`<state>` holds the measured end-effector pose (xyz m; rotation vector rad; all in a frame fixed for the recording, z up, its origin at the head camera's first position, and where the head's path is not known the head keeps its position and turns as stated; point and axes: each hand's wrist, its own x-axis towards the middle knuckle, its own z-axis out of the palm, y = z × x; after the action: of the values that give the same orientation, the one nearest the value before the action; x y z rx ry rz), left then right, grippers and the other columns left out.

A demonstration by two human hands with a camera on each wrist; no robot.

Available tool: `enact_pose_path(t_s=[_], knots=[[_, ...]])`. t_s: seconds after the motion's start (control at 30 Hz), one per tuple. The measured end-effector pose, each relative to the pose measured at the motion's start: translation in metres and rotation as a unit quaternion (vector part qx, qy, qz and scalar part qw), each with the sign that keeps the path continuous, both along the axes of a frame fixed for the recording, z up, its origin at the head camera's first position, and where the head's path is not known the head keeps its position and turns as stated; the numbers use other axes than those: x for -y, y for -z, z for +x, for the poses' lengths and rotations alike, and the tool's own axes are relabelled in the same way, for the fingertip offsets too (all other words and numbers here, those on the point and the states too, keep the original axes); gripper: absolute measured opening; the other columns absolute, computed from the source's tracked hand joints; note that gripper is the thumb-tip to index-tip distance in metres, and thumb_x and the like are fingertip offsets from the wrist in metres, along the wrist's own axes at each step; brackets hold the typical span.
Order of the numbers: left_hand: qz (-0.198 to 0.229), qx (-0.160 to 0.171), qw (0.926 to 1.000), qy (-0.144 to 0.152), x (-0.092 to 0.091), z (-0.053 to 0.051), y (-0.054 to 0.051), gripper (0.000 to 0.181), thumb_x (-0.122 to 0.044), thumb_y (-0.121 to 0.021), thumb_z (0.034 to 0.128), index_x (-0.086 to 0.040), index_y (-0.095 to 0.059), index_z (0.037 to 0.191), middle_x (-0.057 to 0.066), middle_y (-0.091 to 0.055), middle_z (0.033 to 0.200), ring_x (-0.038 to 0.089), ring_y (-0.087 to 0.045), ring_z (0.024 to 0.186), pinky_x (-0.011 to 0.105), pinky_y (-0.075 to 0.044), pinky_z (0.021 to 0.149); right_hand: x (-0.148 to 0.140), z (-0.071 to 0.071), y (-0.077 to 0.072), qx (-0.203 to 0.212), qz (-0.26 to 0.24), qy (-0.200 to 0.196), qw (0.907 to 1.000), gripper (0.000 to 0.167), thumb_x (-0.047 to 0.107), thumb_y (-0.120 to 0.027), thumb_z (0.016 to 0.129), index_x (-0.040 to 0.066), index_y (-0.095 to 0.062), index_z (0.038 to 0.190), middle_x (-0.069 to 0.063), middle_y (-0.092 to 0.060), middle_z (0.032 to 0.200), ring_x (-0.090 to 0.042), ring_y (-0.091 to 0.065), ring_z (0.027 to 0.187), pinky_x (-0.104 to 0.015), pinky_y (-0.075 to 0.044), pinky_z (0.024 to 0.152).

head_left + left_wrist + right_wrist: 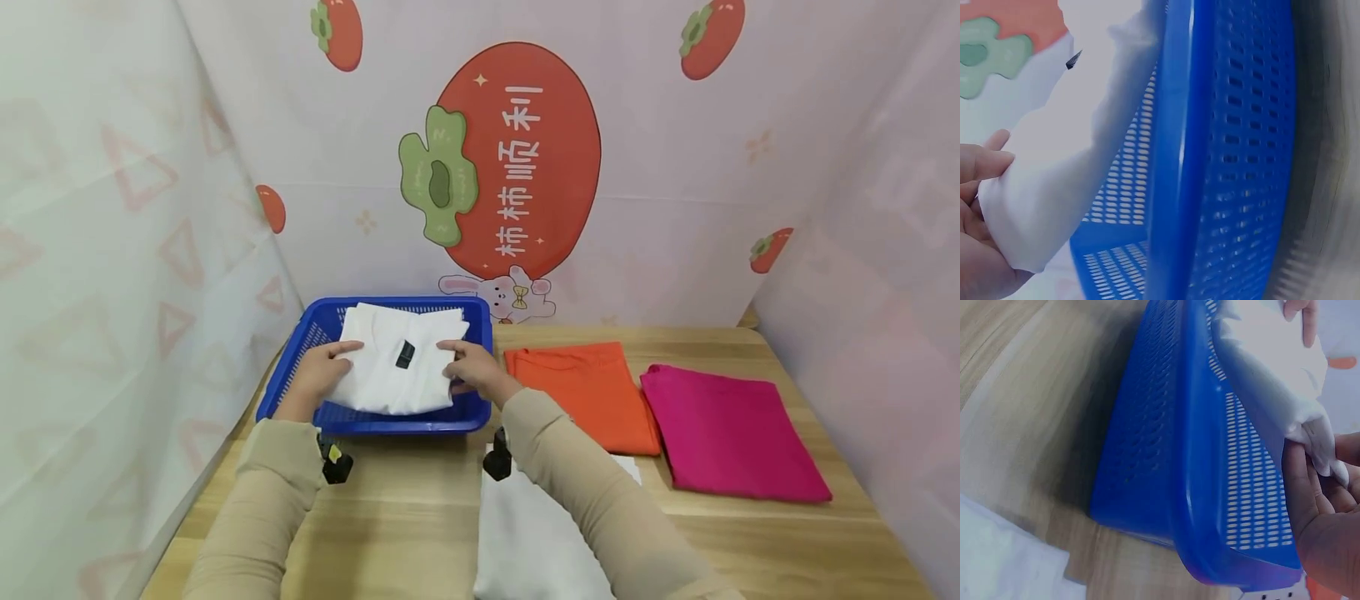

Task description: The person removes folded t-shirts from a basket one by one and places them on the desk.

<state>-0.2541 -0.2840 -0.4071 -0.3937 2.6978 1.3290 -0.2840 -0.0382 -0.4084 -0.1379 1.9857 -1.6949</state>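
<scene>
A folded white T-shirt (386, 379) with a dark neck label is held level over the blue plastic basket (401, 427). My left hand (321, 371) pinches its left edge, thumb on top and fingers beneath. At the opposite edge my right hand (480, 371) grips the cloth the same way. The left wrist view shows the shirt's near side (1047, 181) curving down from the fingers, above the basket rim (1179, 156). In the right wrist view, folded layers (1310, 434) are bunched between thumb and fingers. How far the shirt sits above the basket floor is hard to tell.
Right of the basket lie a folded orange garment (581, 387) and a folded magenta garment (735, 433). Another white garment (525, 533) lies on the wooden table (405, 533) under my right forearm. A printed curtain (645, 267) hangs behind the table.
</scene>
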Motion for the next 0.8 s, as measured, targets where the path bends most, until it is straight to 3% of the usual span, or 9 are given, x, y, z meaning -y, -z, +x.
enact_pose_path(t_s=[0.1, 0.2, 0.3, 0.37, 0.43, 0.47, 0.6, 0.7, 0.8], knots=[[0.015, -0.008, 0.9998, -0.005, -0.007, 0.012, -0.008, 0.039, -0.010, -0.041, 0.0863, -0.015, -0.049, 0.124, 0.016, -0.024, 0.138, 0.031, -0.035, 0.109, 0.031, -0.035, 0.061, -0.009, 0.002, -0.002, -0.002, -0.006, -0.010, 0.9999, 0.048, -0.002, -0.054, 0.079, 0.016, -0.049, 0.123, -0.012, -0.048, 0.106, -0.021, -0.052, 0.081, -0.037, -0.049, 0.064], [0.025, -0.026, 0.9993, -0.009, -0.017, 0.024, -0.011, 0.037, -0.011, -0.042, 0.0865, -0.016, -0.051, 0.122, 0.015, -0.030, 0.135, 0.026, -0.045, 0.084, 0.029, -0.035, 0.057, -0.021, 0.008, -0.003, -0.005, -0.001, -0.015, 0.9999, 0.044, 0.002, -0.055, 0.080, 0.018, -0.051, 0.122, -0.011, -0.048, 0.115, -0.022, -0.053, 0.085, -0.036, -0.049, 0.064], [0.039, -0.046, 0.9982, -0.008, -0.031, 0.036, -0.011, 0.036, -0.011, -0.044, 0.0862, -0.016, -0.053, 0.120, 0.014, -0.035, 0.132, 0.023, -0.042, 0.075, 0.031, -0.038, 0.059, -0.034, 0.019, -0.009, -0.021, 0.007, -0.012, 0.9997, 0.042, 0.004, -0.057, 0.081, 0.016, -0.052, 0.120, -0.011, -0.048, 0.116, -0.021, -0.053, 0.084, -0.035, -0.049, 0.064], [0.048, -0.054, 0.9974, -0.003, -0.040, 0.041, -0.011, 0.035, -0.012, -0.045, 0.0859, -0.016, -0.054, 0.119, 0.013, -0.037, 0.131, 0.025, -0.046, 0.089, 0.032, -0.038, 0.065, -0.043, 0.027, -0.014, -0.030, 0.009, -0.003, 0.9995, 0.041, 0.004, -0.057, 0.080, 0.014, -0.053, 0.119, -0.011, -0.051, 0.106, -0.020, -0.053, 0.077, -0.037, -0.049, 0.064], [0.059, -0.059, 0.9965, -0.002, -0.048, 0.045, -0.010, 0.034, -0.013, -0.045, 0.0859, -0.016, -0.055, 0.119, 0.011, -0.037, 0.131, 0.026, -0.038, 0.112, 0.037, -0.038, 0.078, -0.052, 0.031, -0.015, -0.041, 0.007, 0.003, 0.9991, 0.041, 0.002, -0.058, 0.079, 0.012, -0.054, 0.119, -0.009, -0.051, 0.091, -0.018, -0.051, 0.069, -0.038, -0.048, 0.063], [0.065, -0.061, 0.9960, -0.001, -0.051, 0.047, -0.009, 0.034, -0.013, -0.046, 0.0859, -0.016, -0.055, 0.118, 0.010, -0.037, 0.131, 0.027, -0.035, 0.115, 0.038, -0.038, 0.080, -0.056, 0.033, -0.015, -0.044, 0.005, 0.005, 0.9990, 0.041, 0.001, -0.058, 0.079, 0.012, -0.054, 0.119, -0.009, -0.049, 0.089, -0.019, -0.050, 0.066, -0.039, -0.048, 0.063], [0.086, -0.072, 0.9937, 0.003, -0.066, 0.058, -0.004, 0.032, -0.013, -0.048, 0.0865, -0.015, -0.056, 0.117, 0.010, -0.040, 0.130, 0.025, -0.029, 0.121, 0.042, -0.032, 0.090, -0.076, 0.039, -0.005, -0.067, 0.006, 0.009, 0.9977, 0.041, 0.001, -0.059, 0.078, 0.012, -0.055, 0.117, -0.008, -0.049, 0.103, -0.019, -0.050, 0.062, -0.038, -0.048, 0.062], [0.115, -0.077, 0.9903, 0.003, -0.078, 0.067, 0.002, 0.030, -0.013, -0.050, 0.0861, -0.014, -0.058, 0.115, 0.011, -0.045, 0.122, 0.024, -0.037, 0.114, 0.039, -0.036, 0.086, -0.093, 0.050, -0.002, -0.087, 0.012, 0.004, 0.9961, 0.041, 0.000, -0.058, 0.078, 0.011, -0.055, 0.118, -0.007, -0.046, 0.116, -0.019, -0.052, 0.064, -0.037, -0.048, 0.063], [0.147, -0.080, 0.9859, -0.003, -0.092, 0.077, 0.008, 0.028, -0.011, -0.053, 0.0848, -0.013, -0.060, 0.112, 0.007, -0.050, 0.107, 0.019, -0.042, 0.095, 0.029, -0.039, 0.073, -0.110, 0.062, 0.002, -0.092, 0.008, 0.001, 0.9957, 0.043, -0.001, -0.058, 0.078, 0.008, -0.053, 0.119, -0.006, -0.052, 0.087, -0.017, -0.051, 0.061, -0.036, -0.048, 0.063]])
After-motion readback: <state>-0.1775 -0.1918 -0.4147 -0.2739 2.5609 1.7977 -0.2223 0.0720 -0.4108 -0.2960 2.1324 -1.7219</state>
